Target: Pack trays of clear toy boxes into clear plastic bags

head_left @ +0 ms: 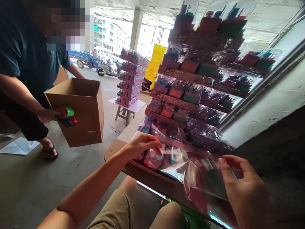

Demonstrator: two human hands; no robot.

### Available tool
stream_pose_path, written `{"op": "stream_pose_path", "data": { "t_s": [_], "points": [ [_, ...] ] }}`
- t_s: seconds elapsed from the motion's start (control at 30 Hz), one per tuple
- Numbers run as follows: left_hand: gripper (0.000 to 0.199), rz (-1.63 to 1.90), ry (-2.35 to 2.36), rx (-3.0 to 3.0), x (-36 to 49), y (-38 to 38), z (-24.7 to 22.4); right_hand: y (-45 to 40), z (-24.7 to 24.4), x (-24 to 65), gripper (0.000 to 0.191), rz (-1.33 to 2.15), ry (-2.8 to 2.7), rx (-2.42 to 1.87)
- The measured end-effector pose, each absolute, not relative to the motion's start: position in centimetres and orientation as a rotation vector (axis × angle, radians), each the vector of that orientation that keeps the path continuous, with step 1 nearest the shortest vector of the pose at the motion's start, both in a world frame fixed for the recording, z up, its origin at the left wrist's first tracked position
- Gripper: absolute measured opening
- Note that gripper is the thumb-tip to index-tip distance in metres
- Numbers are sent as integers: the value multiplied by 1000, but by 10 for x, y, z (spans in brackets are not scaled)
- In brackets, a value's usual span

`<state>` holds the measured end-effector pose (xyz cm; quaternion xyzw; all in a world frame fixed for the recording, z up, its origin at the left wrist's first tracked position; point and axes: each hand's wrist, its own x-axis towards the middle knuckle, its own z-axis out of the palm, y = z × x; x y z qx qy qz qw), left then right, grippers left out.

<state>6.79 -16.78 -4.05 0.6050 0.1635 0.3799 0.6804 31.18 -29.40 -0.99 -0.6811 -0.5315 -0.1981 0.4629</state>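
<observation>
A clear plastic bag point(190, 162) is stretched between my two hands above the table's front edge. My left hand point(145, 144) has its fingers curled at the bag's left end, thumb and fingertips close together. At the opposite end, my right hand point(240, 178) pinches the bag's edge between thumb and fingers. Behind and beneath the film, small pink, red and blue items point(154, 157) sit on the table, partly veiled by it. Directly beyond my hands rises a tall stack of display trays point(176, 98) holding coloured cups under clear covers.
At left, a person point(30, 57) carries an open cardboard box point(83, 111) and a tape dispenser point(66, 114). A second tray stack point(131, 79) stands on a stool point(126, 115). My knees are under the table point(119, 149). A wall point(269, 111) borders the right side.
</observation>
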Motion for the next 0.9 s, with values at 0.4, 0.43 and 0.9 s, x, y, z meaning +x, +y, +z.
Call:
{"op": "stream_pose_path", "data": {
  "t_s": [0.4, 0.43, 0.9],
  "points": [
    [17, 830, 286, 1606, 105, -195, -41, -268, -17, 245, 18, -751, -2057, -1347],
    [19, 788, 294, 1645, 104, -194, -41, -266, -18, 247, 17, -766, -2064, -1336],
    [24, 590, 332, 1802, 102, -201, -35, -267, -13, 263, 17, -242, -2074, -1433]
  ]
}}
